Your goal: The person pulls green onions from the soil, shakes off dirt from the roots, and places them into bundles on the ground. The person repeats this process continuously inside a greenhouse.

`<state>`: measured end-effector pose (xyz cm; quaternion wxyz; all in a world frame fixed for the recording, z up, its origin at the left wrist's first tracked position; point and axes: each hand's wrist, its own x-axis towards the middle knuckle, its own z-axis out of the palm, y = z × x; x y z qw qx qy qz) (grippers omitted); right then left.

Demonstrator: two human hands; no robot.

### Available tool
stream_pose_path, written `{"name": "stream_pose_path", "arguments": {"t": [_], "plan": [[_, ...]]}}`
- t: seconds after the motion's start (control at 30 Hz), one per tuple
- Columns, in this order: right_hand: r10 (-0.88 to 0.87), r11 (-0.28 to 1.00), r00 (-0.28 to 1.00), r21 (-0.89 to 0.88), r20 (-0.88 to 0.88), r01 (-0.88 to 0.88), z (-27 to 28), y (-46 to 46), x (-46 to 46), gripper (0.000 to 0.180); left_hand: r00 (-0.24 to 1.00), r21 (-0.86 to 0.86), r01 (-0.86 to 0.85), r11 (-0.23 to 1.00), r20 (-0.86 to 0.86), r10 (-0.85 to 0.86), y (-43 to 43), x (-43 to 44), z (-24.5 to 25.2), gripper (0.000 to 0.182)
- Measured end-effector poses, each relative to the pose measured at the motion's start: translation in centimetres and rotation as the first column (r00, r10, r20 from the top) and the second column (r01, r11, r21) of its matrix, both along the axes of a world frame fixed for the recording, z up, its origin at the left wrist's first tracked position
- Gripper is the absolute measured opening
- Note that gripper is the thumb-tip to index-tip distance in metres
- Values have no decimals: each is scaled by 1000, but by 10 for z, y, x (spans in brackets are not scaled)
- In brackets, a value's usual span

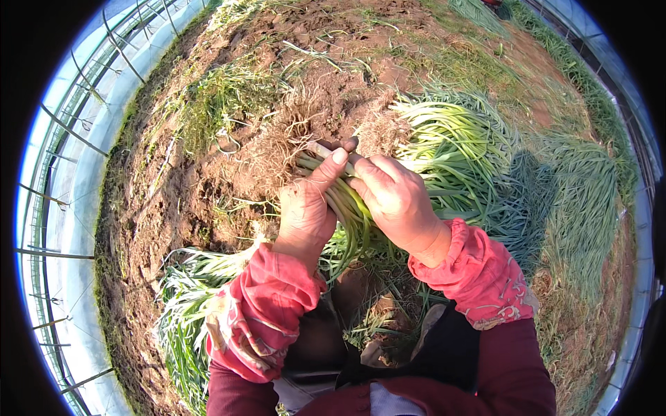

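A bunch of allium stalks [349,200], like green garlic or leeks, lies across my left hand [309,208]. The left thumb presses over the pale stems, and the fingers curl beneath them, partly hidden. Dry, tangled roots [276,148] fan out at the upper left of the bunch, while its green leaves droop towards my lap. My right hand [393,200] meets the left at the stems, its fingers bent round a pale stalk [349,169] just below the roots. How many stalks each hand grips is hidden.
A large pile of the same plants [458,145] lies to the right, roots inward. More cut-looking greens [577,203] spread farther right. Another heap [182,307] rests beside my left forearm. Weeds [223,99] dot the brown soil [343,47]. Plastic greenhouse sheeting [88,208] borders the left.
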<state>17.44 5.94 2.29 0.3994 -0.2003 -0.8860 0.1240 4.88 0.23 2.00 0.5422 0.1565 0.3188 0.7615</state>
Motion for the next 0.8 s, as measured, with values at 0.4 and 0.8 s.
{"name": "stream_pose_path", "arguments": {"t": [0.4, 0.8], "plan": [[762, 188, 536, -916, 363, 353, -167, -37, 89, 64, 794, 164, -528, 833, -252, 553, -46, -113, 46, 10], [45, 935, 446, -195, 894, 296, -299, 32, 80, 27, 476, 79, -696, 714, -693, 541, -37, -105, 34, 19]]}}
